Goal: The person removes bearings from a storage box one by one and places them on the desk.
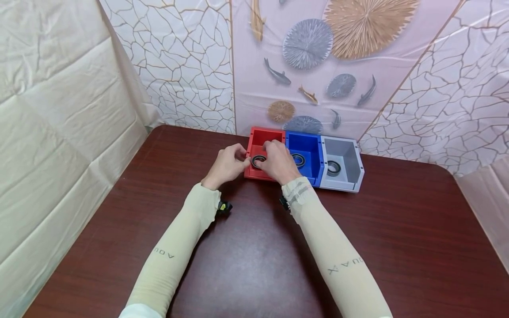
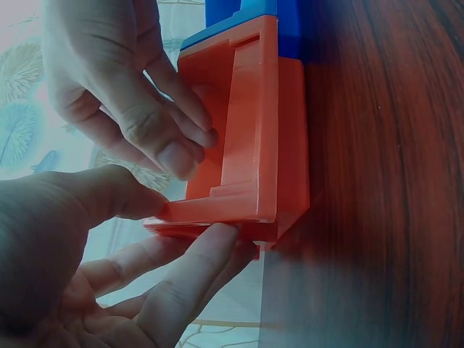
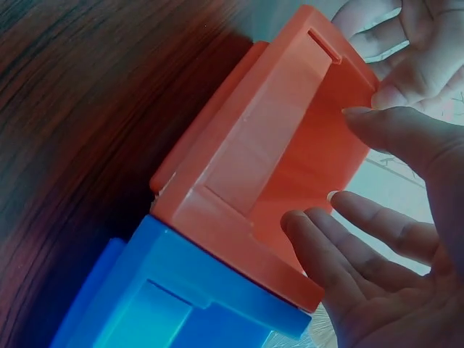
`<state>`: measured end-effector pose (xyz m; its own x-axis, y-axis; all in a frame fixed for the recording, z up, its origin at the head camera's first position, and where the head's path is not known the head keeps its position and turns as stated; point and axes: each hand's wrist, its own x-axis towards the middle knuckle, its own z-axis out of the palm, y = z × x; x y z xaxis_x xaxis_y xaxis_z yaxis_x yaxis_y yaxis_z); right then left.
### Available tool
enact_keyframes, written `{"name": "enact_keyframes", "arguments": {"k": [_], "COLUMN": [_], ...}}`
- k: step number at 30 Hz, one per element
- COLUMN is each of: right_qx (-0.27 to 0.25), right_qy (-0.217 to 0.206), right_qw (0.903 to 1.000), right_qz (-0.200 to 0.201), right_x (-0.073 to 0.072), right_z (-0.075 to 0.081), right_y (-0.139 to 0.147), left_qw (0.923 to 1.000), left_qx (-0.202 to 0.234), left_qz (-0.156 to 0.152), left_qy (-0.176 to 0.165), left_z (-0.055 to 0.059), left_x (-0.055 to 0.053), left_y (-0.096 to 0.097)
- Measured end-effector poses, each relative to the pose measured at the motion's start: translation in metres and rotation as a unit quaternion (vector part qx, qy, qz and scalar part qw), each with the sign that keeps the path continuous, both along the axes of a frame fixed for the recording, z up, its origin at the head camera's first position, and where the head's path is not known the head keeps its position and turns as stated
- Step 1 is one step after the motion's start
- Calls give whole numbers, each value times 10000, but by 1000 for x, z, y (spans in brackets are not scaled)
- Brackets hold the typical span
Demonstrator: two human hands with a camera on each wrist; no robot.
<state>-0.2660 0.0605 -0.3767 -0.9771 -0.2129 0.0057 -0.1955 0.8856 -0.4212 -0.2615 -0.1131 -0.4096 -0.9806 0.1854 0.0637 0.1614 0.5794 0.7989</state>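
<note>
My left hand [image 1: 228,165] pinches the left wall of a red plastic bin [image 2: 268,145], thumb on the rim and fingers against the outer side. My right hand [image 1: 277,161] reaches over the same bin, fingers spread and slightly bent, nothing between thumb and fingers in the right wrist view. A black-and-silver ring bearing [image 1: 258,161] lies in the red bin, its right edge overlapped by the right thumb [image 3: 391,130] in the head view. The wrist views do not show this bearing.
A blue bin [image 1: 321,161] and a grey bin [image 1: 342,187] stand right of the red one, side by side. A bearing [image 1: 299,160] lies in the blue bin, another bearing [image 1: 334,168] in the grey. Behind the brown table [image 1: 238,265] hangs a patterned cloth [image 1: 191,66].
</note>
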Motion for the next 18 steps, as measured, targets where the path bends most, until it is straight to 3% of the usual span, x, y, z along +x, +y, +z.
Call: {"name": "enact_keyframes", "arguments": {"k": [18], "right_qx": [614], "right_qy": [-172], "right_qw": [9976], "right_qz": [276], "right_x": [-8], "right_z": [-3], "right_y": [-5], "left_qw": [10000], "left_qx": [44], "left_qz": [-13], "left_qy": [7], "left_z": [1], "left_x": [1], "left_y": [1]}}
